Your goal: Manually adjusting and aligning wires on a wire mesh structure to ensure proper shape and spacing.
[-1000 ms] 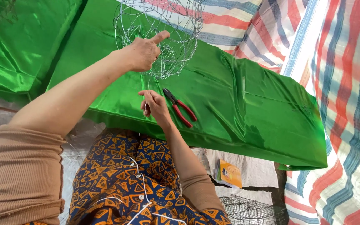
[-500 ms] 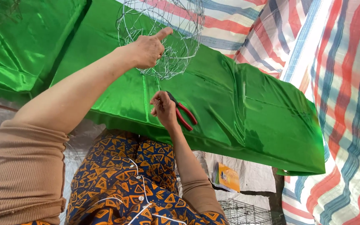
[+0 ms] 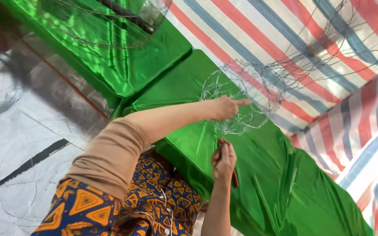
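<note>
My left hand (image 3: pixel 227 107) grips a round frame of thin silver wire (image 3: pixel 235 102), holding it up over shiny green fabric (image 3: pixel 281 188); the forefinger points right. Below it my right hand (image 3: pixel 224 160) closes on red-handled pliers (image 3: pixel 234 178), whose jaws point up toward the wire frame's lower edge. Only a bit of red handle shows under the palm.
More green fabric (image 3: pixel 123 65) lies at the upper left under other wire hoops (image 3: pixel 110 30). A red, blue and white striped tarp (image 3: pixel 320 57) carries further wire frames (image 3: pixel 342 48) at the upper right. Silver sheeting (image 3: pixel 18 144) covers the left. My patterned clothing (image 3: pixel 123 205) fills the bottom.
My right hand has picked the pliers up off the green fabric and raised them toward the wire frame. The camera swung, so the scene now sits farther right and lower.
</note>
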